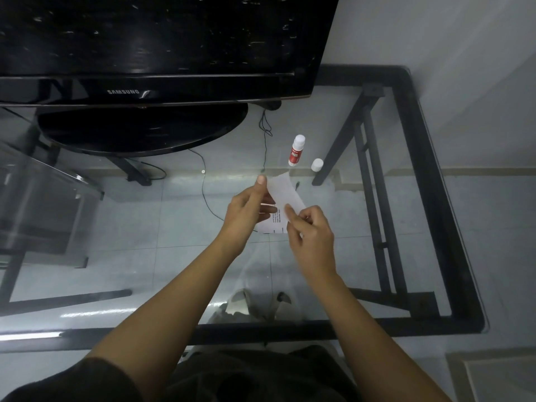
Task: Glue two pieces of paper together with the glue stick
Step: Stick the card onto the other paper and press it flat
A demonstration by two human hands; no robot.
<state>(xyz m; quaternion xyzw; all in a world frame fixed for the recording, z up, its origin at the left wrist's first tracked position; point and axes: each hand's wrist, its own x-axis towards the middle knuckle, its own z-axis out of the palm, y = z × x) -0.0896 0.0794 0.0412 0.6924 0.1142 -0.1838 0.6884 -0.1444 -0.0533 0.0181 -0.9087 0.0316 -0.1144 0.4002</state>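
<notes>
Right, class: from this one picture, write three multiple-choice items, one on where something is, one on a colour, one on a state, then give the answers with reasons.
1. Where does the glue stick stand?
A. on the glass table, beyond the hands
B. in the left hand
C. on the television's base

2. What colour is the glue stick's label?
A. blue
B. red
C. green

3. What state is the glue stick in?
A. cap on
B. lying flat
C. cap off

Answers:
1 A: it stands upright on the glass table, farther from the person than the left hand and the right hand, which both grip the paper.
2 B: its body shows a red band.
3 C: the white cap stands apart, just to its right.
</notes>
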